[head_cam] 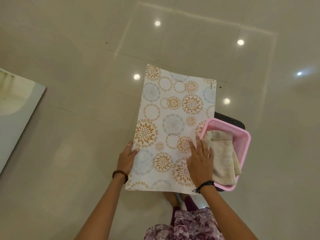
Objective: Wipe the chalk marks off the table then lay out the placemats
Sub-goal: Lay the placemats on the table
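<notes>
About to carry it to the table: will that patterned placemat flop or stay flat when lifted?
The placemat likely stays fairly flat: gripped only at its near end by the left hand, its far end shows no droop. It looks thin, so probably light, possibly bendy.

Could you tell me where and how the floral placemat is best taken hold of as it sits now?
Probably by its two long edges near the close end. The placemat is thin, broad and floppy; the left hand already pinches the left edge, and the right hand lies flat along the right.

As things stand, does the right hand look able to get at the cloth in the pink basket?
Probably yes. The right hand lies flat on the placemat right beside the cloth, which lies uncovered in the open-topped pink basket.
</notes>
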